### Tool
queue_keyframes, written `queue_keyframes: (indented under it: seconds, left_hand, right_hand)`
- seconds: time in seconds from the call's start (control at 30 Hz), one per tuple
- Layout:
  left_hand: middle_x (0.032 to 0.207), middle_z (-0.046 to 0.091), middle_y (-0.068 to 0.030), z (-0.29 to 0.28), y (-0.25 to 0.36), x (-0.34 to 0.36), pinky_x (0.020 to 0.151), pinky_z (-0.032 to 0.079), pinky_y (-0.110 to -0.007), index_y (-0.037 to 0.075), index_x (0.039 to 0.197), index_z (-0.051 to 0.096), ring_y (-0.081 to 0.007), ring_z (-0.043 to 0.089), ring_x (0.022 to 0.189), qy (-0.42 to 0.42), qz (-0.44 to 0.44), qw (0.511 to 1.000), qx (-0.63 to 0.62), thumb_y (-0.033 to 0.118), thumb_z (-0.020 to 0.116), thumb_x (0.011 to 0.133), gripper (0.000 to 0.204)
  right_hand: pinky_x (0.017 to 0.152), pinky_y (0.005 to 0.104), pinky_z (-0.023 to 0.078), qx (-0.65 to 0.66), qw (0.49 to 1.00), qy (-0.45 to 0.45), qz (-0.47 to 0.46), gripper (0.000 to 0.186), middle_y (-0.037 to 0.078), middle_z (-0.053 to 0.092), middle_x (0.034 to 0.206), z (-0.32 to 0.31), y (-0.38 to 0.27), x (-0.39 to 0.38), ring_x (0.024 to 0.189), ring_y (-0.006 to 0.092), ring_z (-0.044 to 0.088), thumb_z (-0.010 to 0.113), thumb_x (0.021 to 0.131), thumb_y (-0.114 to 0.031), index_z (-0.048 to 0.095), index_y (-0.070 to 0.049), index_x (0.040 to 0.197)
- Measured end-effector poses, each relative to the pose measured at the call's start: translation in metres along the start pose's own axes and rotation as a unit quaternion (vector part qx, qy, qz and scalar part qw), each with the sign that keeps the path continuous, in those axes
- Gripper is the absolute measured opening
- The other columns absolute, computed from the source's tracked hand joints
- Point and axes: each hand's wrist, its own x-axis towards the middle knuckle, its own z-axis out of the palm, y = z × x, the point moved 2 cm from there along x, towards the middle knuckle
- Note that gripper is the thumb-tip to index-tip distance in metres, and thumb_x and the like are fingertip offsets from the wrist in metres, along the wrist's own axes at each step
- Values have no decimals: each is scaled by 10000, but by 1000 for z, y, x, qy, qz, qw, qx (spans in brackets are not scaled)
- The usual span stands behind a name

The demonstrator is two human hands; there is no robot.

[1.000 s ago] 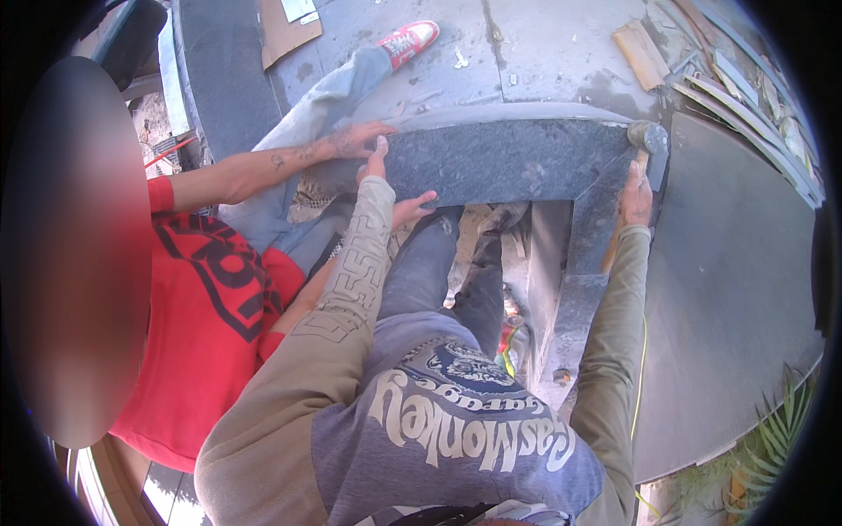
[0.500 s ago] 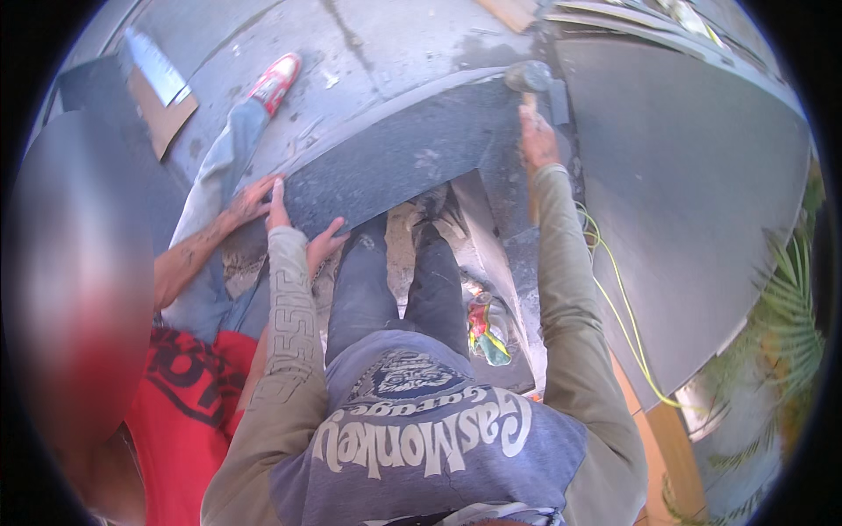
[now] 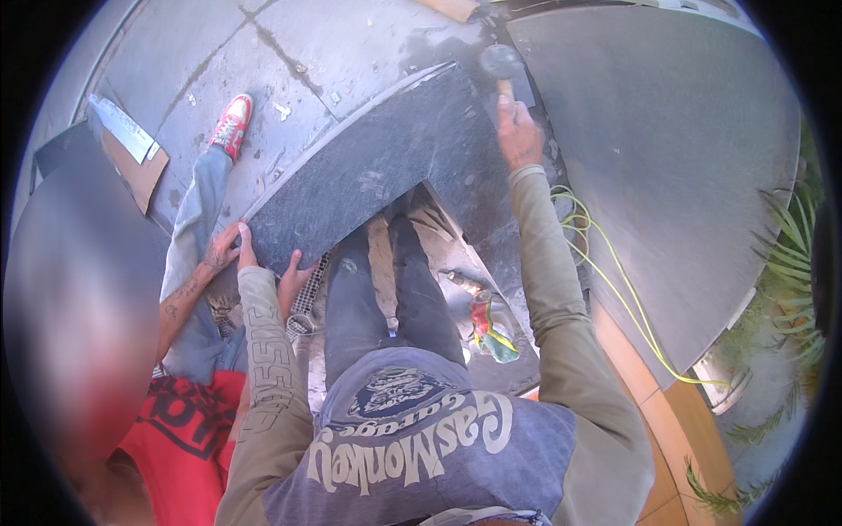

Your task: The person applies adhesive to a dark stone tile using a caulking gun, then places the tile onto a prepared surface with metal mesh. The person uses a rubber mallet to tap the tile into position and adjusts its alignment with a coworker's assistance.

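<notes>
Right hand (image 3: 519, 138): fingers wrapped tightly round the pale handle of a round-headed, dark-grey mallet (image 3: 501, 61); the head lay just beyond those fingers, near the far right corner of a long, dark-grey, stone-like slab (image 3: 351, 162). Contact below the head could not be told. Left hand (image 3: 248, 249): fingers at the slab's left end, touching its edge; how firmly they closed could not be told. The slab thus spanned the space between the two sets of fingers. A co-worker's tattooed hand (image 3: 221, 249) sat just left of the left fingers, the co-worker's other hand (image 3: 296, 279) just right, by the near edge. Right of the right fingers lay a broad, dark-grey flat panel (image 3: 667, 167). Step in hand, as judged: seating the slab by tapping. Next move seemed to call for a controlled, level tap, left end steadied.
</notes>
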Motion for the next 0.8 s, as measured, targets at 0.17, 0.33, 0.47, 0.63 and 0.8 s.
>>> queue_keyframes:
  seconds: [0.17, 0.33, 0.47, 0.63, 0.8]
  left_hand:
    - [1295, 676, -124, 3, 6, -1, 959, 544, -485, 40, 1376, 605, -317, 674, 1096, -1, 13, 1000, 18, 622, 659, 933, 733]
    - [1307, 670, -124, 13, 13, -8, 950, 548, -477, 31, 1384, 596, -313, 675, 1092, -9, 17, 999, 46, 632, 665, 928, 758]
    - [1369, 629, -122, 25, 17, -19, 998, 524, -487, 73, 1440, 553, -330, 638, 1165, -25, 3, 997, 67, 661, 594, 957, 763]
    - [1356, 636, -136, 32, 20, -30, 985, 530, -445, 9, 1436, 547, -308, 651, 1137, -24, 9, 999, 45, 646, 702, 896, 849]
    - [1356, 633, -137, 37, 16, -32, 987, 525, -455, 16, 1434, 546, -313, 647, 1141, -15, -1, 998, 59, 645, 702, 895, 843]
  right_hand:
    - [725, 559, 515, -93, 987, -65, -110, 445, 232, 714, 848, 18, -17, -24, 844, 481, 687, 513, 1015, -546, 591, -112, 1072]
    - [702, 569, 526, -96, 983, -87, -127, 439, 220, 725, 827, 25, -20, -28, 809, 462, 707, 546, 994, -546, 593, -110, 1011]
    - [717, 564, 528, -61, 982, -94, -155, 441, 217, 724, 817, 22, -13, -26, 802, 465, 706, 554, 990, -546, 593, -106, 1003]
    - [784, 571, 529, -68, 990, -70, -102, 472, 255, 722, 887, 22, -4, -19, 890, 469, 702, 538, 990, -564, 623, -104, 1056]
    - [843, 562, 530, -85, 984, -146, -57, 532, 262, 729, 993, 18, 2, -15, 987, 465, 693, 519, 975, -618, 650, -135, 1155]
